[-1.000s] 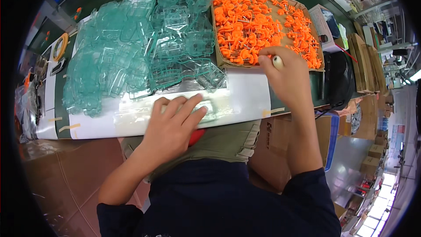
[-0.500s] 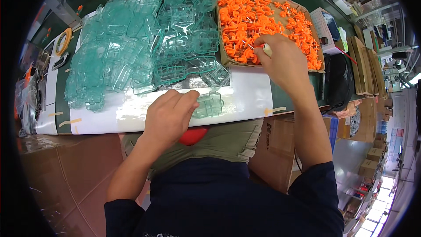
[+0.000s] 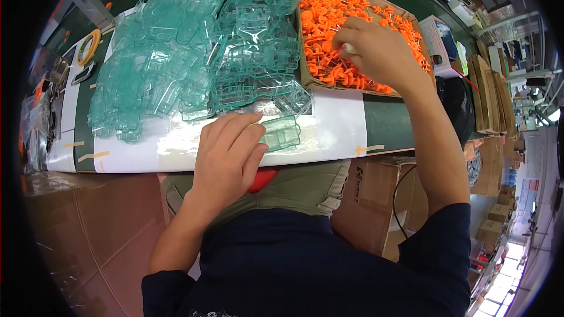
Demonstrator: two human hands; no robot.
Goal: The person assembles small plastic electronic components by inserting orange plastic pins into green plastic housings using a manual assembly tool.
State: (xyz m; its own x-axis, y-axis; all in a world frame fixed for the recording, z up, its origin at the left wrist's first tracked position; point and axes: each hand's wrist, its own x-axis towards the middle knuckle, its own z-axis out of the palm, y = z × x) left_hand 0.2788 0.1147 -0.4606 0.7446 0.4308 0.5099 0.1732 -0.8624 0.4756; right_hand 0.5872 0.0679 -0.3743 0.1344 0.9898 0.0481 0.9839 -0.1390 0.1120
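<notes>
My left hand (image 3: 226,155) is at the table's front edge, fingers bent, with the left end of a clear green plastic car-shaped shell (image 3: 282,133) between fingers and thumb. My right hand (image 3: 379,53) reaches into a shallow cardboard box (image 3: 352,88) full of small orange wheels on metal axles (image 3: 326,9). Its fingers are closed down among the wheels, and what they grip is hidden. A pale cover (image 3: 350,49) sits on one of its digits. Many more green shells (image 3: 158,53) lie heaped to the left of the box.
White sheeting (image 3: 147,155) covers the green table's front. Yellow tape rolls (image 3: 88,48) lie at far left. Right of the wheels stand a white carton (image 3: 437,47) and a black bag (image 3: 455,111). Cardboard boxes (image 3: 367,199) are under the table.
My right hand has moved a little up and left within the box of wheels. My left hand has spread slightly at the shell, whose right end has tilted upward.
</notes>
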